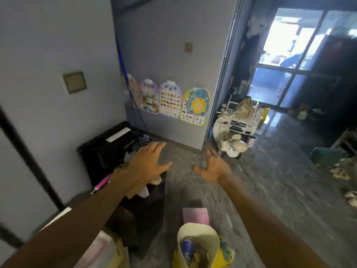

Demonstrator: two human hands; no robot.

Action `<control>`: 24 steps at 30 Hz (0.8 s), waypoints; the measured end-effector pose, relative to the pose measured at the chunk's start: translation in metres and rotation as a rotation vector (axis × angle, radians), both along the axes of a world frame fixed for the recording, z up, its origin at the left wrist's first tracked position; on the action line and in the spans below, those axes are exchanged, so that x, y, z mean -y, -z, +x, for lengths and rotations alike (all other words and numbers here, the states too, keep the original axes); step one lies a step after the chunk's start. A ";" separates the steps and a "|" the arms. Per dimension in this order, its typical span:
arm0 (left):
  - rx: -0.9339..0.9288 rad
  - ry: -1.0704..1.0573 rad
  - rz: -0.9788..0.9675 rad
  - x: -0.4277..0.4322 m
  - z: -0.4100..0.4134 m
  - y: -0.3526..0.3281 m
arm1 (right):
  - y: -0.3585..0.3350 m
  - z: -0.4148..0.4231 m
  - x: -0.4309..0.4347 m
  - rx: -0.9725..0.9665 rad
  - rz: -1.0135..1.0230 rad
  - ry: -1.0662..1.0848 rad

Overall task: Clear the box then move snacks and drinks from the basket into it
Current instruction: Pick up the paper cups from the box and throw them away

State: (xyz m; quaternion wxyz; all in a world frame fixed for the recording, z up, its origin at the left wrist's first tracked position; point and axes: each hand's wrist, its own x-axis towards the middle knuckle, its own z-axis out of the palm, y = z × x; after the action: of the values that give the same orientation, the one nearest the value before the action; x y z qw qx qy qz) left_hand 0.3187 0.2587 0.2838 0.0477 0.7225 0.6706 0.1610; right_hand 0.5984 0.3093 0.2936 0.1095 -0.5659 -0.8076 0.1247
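At 7 o'clock on the floor, the dark box sits w/ clutter in it; the basket at 6 o'clock holds snacks. Your L hand & R hand hover near centre, fingers spread, holding nothing.

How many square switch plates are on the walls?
2: one plate on the left wall, another plate higher on the far wall. Others may be hidden.
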 end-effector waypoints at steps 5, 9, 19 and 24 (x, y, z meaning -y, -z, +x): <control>0.032 -0.256 -0.044 0.060 -0.045 0.001 | -0.006 -0.061 -0.005 -0.028 -0.026 -0.230; 0.048 -0.467 -0.052 0.131 -0.069 0.011 | 0.005 -0.115 0.014 -0.095 -0.080 -0.431; 0.055 -0.847 -0.128 0.299 -0.131 0.047 | 0.035 -0.243 0.113 0.083 -0.068 -0.827; 0.129 -0.919 -0.185 0.327 -0.156 0.078 | 0.064 -0.289 0.144 0.166 -0.128 -0.919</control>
State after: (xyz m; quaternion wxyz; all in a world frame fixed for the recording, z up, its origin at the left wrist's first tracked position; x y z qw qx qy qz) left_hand 0.1630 -0.0682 0.2054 0.0774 0.3319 0.9282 0.1496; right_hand 0.3094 0.1657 0.2300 -0.0573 -0.1636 -0.9711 0.1640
